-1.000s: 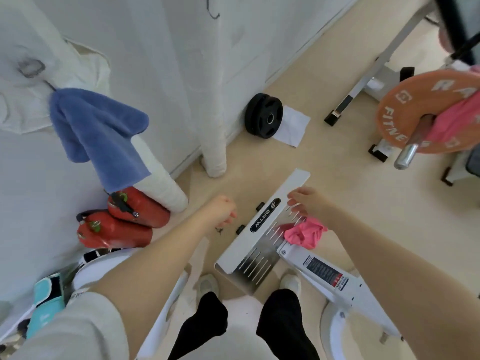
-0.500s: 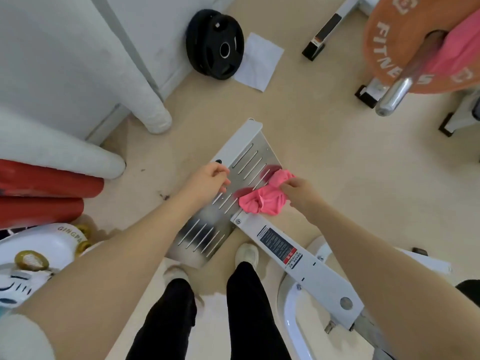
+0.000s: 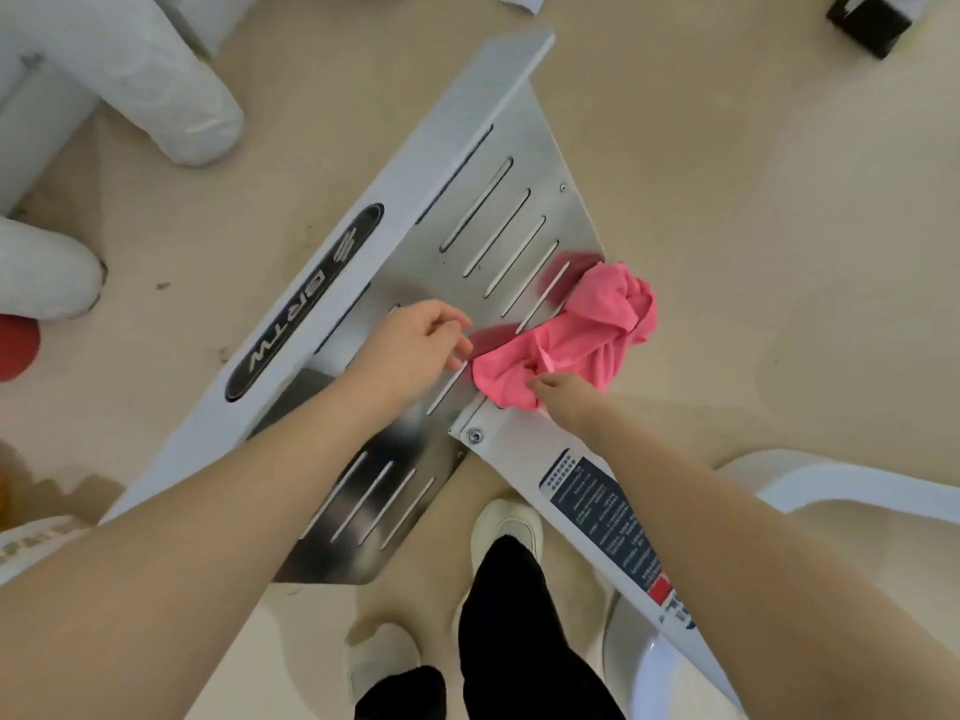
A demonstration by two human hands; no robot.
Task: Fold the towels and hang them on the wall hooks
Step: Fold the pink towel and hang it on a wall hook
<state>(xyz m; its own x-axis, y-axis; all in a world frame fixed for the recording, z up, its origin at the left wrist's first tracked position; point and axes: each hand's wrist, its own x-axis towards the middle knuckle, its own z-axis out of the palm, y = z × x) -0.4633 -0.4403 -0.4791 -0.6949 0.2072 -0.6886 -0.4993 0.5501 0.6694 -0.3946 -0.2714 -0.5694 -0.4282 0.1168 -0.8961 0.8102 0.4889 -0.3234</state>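
Head view, looking straight down: pink towel (image 3: 576, 335) lies crumpled in a heap at the right edge of a slotted metal plate (image 3: 498, 220), partly on the plate & partly over the top end of a white beam (image 3: 582, 491) w/ a printed label. Right hand (image 3: 563, 394) is at the towel's near edge, fingers curled into the cloth, pinching a fold; fingertips mostly hidden in the fabric. Left hand (image 3: 415, 345) hovers over the plate just left of the towel, fingers loosely bent, thumb & forefinger close together, holding nothing; can't tell if fingertips touch the cloth. Both forearms reach in from the bottom corners. Plate has a white side rail w/ a black oval logo badge (image 3: 306, 304). Below it, black trouser legs (image 3: 509, 626) & two white shoes (image 3: 506, 527) on a beige floor (image 3: 753, 200). White wrapped rolls (image 3: 156, 90) lie top left; something red (image 3: 15, 348) at the left edge.
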